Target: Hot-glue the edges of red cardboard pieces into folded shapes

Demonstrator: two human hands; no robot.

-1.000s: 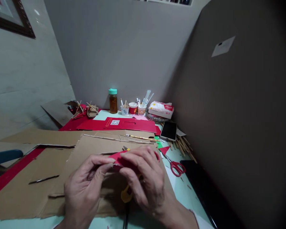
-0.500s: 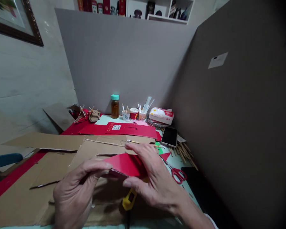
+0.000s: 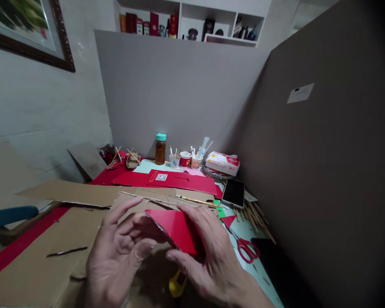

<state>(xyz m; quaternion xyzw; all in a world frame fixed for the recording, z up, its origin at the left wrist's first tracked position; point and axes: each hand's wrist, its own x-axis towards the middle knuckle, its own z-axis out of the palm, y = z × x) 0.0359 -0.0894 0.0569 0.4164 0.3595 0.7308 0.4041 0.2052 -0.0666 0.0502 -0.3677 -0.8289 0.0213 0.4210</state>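
Observation:
A red triangular piece of card [image 3: 177, 229] is held up over the brown cardboard sheets [image 3: 73, 239]. My right hand [image 3: 211, 261] pinches its right side between thumb and fingers. My left hand [image 3: 118, 256] is at its left edge, fingers curled behind the card and the index finger lifted; whether it still grips is unclear. Below the hands a yellow utility knife [image 3: 177, 284] lies on the cardboard, mostly hidden.
Red-handled scissors [image 3: 245, 248] lie to the right beside a phone [image 3: 233, 193] and a bundle of wooden sticks [image 3: 255, 214]. At the back stand a brown bottle [image 3: 160, 149], cups of pens [image 3: 192, 158] and a tissue pack [image 3: 223, 162]. Grey panels wall the back and right.
The red card has been raised and turned so its flat face shows. My left index finger has lifted off it. The view has tilted upward, revealing shelves.

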